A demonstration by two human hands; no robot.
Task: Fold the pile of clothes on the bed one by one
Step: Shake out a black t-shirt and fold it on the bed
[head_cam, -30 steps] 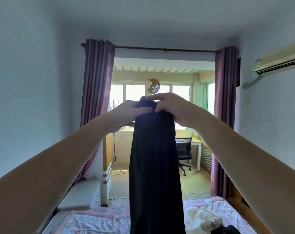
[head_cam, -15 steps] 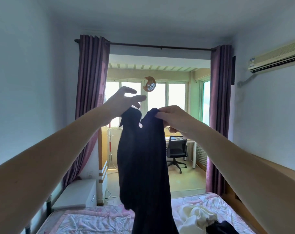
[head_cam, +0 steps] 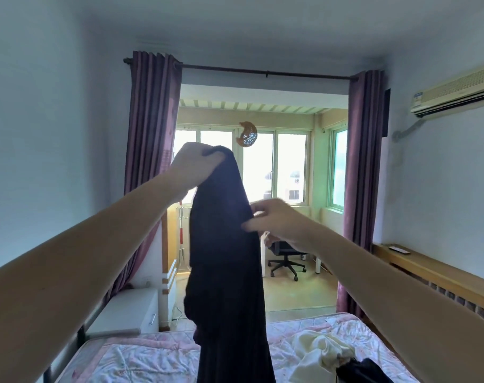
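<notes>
Left hand (head_cam: pixel 194 164) has taken the black garment's (head_cam: pixel 224 258) top alone; right hand (head_cam: pixel 276 219) now pinches its side edge lower down, finding the next fold.

air conditioner (head_cam: pixel 454 89) label too small to read, no other legible text

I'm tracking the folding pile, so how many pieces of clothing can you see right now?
3. A black garment hangs from the left hand, pinched lower by the right hand; a cream garment and another black one lie on the bed. More may be hidden.
</notes>
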